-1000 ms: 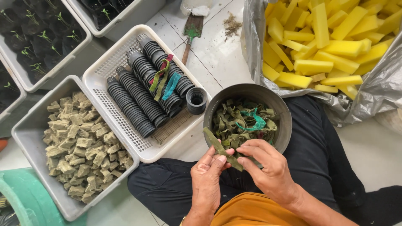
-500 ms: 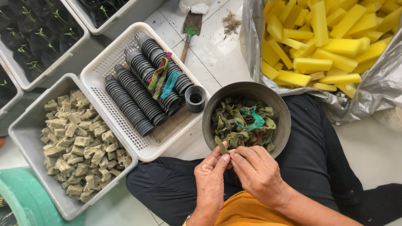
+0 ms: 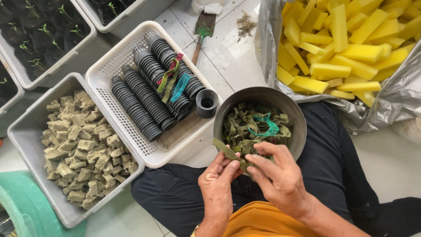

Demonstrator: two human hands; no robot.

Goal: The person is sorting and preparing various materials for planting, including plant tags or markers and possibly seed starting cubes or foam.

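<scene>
Here I see left hand (image 3: 218,184) and right hand (image 3: 276,175) pinching one green leaf strip (image 3: 229,152) (fingers closed narrowly) at the dark bowl (image 3: 298,131)'s six o'clock.

A single head-worn camera looks almost straight down from above the seated person's lap, close enough that the left hand (image 3: 218,184) and right hand (image 3: 277,177) fill the lower middle of the frame. The round grey metal bowl (image 3: 296,117) sits at centre. Farther out, the white perforated plastic basket (image 3: 115,60) and tiled floor (image 3: 228,52) reach the top edge; no second view overlaps.
</scene>
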